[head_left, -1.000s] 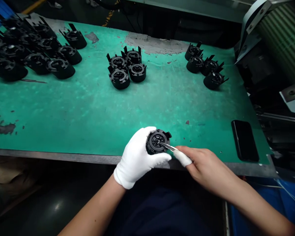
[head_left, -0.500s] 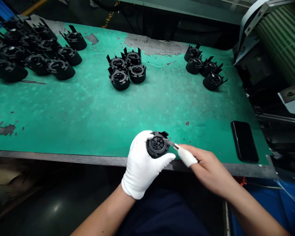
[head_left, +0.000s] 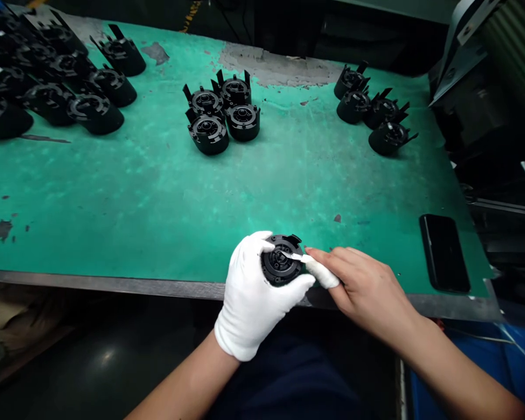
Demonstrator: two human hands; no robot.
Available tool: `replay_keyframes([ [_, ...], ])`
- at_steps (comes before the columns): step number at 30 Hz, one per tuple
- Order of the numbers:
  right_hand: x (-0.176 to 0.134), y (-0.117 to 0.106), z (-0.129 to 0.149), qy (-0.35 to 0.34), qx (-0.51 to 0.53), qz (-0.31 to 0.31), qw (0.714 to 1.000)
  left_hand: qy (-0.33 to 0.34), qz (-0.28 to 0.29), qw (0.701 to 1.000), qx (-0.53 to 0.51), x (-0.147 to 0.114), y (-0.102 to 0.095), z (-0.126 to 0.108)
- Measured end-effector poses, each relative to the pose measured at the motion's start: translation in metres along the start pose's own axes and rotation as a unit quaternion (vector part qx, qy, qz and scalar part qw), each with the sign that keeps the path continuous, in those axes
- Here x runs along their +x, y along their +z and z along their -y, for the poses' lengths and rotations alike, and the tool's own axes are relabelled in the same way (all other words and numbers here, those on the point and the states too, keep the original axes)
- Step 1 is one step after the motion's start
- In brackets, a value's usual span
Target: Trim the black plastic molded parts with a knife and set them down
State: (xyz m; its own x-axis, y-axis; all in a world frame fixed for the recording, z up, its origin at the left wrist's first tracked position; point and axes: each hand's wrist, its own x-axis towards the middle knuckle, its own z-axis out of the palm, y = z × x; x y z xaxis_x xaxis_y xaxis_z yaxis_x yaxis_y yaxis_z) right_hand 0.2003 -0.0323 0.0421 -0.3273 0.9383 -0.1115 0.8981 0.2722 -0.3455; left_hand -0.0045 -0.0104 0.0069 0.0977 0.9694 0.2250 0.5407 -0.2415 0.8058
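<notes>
A white glove covers my left hand (head_left: pixel 252 296), which is wrapped round a round black plastic part (head_left: pixel 276 269) near the table's front edge. Its ribbed, ringed face is turned up towards me, and a small tab sticks out at its far rim. My right hand (head_left: pixel 361 280), bare but for a white cover on the thumb, grips a small knife (head_left: pixel 294 256). The thin metal blade reaches over the part's face, its tip close to the centre hub. Fingers and thumb hide the knife's handle.
Several similar black parts (head_left: pixel 207 135) stand in a cluster at mid-table, with more at the far left (head_left: pixel 97 114) and a group (head_left: pixel 389 139) at the right. A black phone (head_left: pixel 444 252) lies at the right of the green table (head_left: pixel 157 210). Machinery borders the right side.
My right hand has moved left and the blade has come further in, from the part's right rim to near its centre. The left hand keeps its hold. The view has shifted slightly.
</notes>
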Motion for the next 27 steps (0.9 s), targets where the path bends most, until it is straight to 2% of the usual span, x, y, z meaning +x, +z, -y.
replay_keyframes([
  [6, 0.0, 0.0, -0.002, -0.017, -0.039, -0.02, 0.999, 0.003, 0.005, 1.0, 0.004, 0.0, 0.0, -0.001],
  [13, 0.0, -0.002, -0.004, -0.018, -0.032, -0.002, 0.999, 0.008, 0.011, 1.0, 0.019, 0.001, -0.001, -0.001],
  [19, 0.015, 0.001, -0.003, 0.025, -0.069, -0.024, 0.997, -0.002, -0.008, 1.0, 0.009, -0.001, 0.004, 0.002],
  [22, 0.013, 0.003, -0.005, 0.034, -0.025, -0.032, 0.999, 0.0, -0.012, 1.0, 0.008, -0.001, 0.006, 0.002],
  [27, -0.016, 0.004, -0.01, 0.012, 0.06, -0.008, 0.998, 0.007, -0.022, 1.0, 0.02, -0.002, 0.006, 0.002],
])
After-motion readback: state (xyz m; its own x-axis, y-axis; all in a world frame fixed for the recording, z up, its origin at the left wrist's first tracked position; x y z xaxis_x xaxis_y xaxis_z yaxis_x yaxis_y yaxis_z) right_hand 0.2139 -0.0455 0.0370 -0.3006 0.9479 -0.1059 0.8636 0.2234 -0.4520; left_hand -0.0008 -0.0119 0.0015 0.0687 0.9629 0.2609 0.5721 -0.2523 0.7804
